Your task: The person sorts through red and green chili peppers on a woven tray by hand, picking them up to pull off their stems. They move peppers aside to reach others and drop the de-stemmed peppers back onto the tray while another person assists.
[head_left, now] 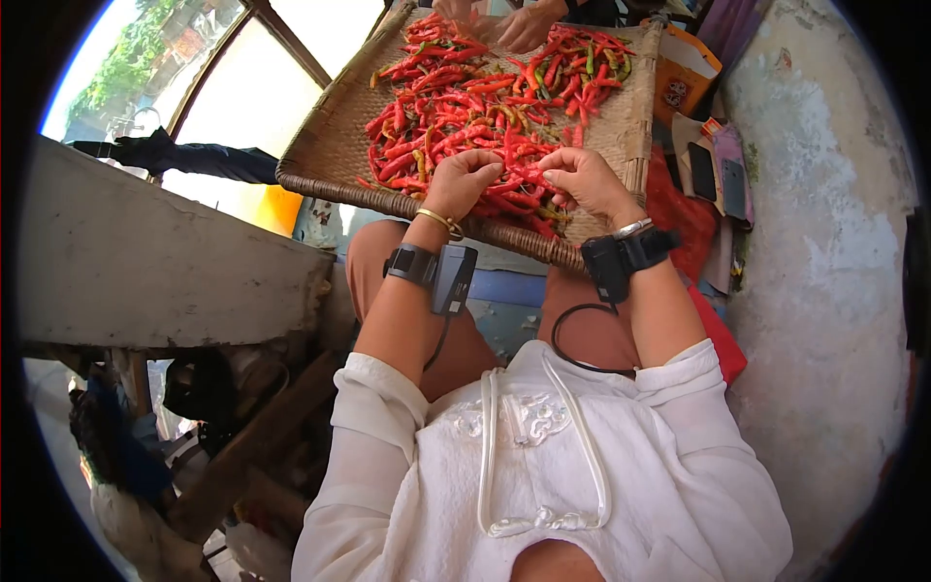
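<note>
Head camera view: a person in a white embroidered blouse (pixel 543 485) sits with a broad, flat woven rattan tray (pixel 330 145) across the knees, a heap of long red chilli peppers (pixel 456 97) spread over it from the centre out to 12 o'clock. A few green pods lie among the red.

The left hand (pixel 461 184) rests at the near edge of the heap, its fingers curled down and closed around chillies. Just beside it, toward 3 o'clock, the right hand (pixel 582 179) pinches a chilli narrowly between thumb and fingertips. The two hands nearly touch over the same cluster of pods.

A thin gold bangle (pixel 438 220) and a black strapped wrist device (pixel 441 272) sit on the left forearm; a second black strapped device (pixel 621 260) circles the right wrist.

At 12 o'clock, on the far rim of the tray, another person's hands (pixel 524 27) lie among the peppers. At 2 o'clock, beyond the tray, an orange paper bag (pixel 684 73) stands near two dark mobile phones (pixel 734 187).
</note>
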A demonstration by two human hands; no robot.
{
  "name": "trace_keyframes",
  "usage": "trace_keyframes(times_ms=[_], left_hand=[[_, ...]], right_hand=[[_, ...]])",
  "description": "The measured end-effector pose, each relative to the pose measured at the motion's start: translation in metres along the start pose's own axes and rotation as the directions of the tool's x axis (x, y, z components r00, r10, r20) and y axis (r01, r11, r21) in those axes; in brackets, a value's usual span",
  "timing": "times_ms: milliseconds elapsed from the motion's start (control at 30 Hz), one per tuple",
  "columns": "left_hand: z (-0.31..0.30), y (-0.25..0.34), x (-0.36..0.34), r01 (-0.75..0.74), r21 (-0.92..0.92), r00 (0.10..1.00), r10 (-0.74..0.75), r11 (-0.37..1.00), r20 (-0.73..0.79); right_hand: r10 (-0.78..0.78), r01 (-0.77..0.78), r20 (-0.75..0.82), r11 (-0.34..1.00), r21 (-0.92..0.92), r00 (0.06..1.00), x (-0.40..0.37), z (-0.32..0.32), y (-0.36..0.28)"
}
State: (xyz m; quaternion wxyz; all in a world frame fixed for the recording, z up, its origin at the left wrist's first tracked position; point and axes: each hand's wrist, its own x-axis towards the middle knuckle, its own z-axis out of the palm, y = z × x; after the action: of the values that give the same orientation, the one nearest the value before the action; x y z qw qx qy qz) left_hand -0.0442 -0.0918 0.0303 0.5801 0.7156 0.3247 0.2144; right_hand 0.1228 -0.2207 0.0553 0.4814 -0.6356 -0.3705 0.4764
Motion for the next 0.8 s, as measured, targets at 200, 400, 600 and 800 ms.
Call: trace_keyframes(times_ms=[200,400,600,800], left_hand=[[0.001,0.001,-0.003,-0.037,-0.002,0.996,0.037,0.999,0.075],[-0.005,0.013,-0.001,0.069,-0.243,0.985,-0.028,0.968,0.169],[-0.011,0.016,0.007,0.096,-0.397,0.991,-0.052,0.913,0.121],[-0.013,0.034,0.03,0.091,-0.446,0.994,-0.107,0.89,-0.011]], right_hand=[[-0.049,0.057,0.085,0.994,-0.091,0.995,0.009,0.012,-0.008],[-0.018,0.019,0.154,1.0,-0.006,0.988,0.025,0.009,-0.015],[-0.118,0.116,0.235,0.993,0.023,0.965,0.033,0.013,-0.026],[-0.065,0.041,0.167,0.989,0.142,0.984,0.032,0.015,-0.034]])
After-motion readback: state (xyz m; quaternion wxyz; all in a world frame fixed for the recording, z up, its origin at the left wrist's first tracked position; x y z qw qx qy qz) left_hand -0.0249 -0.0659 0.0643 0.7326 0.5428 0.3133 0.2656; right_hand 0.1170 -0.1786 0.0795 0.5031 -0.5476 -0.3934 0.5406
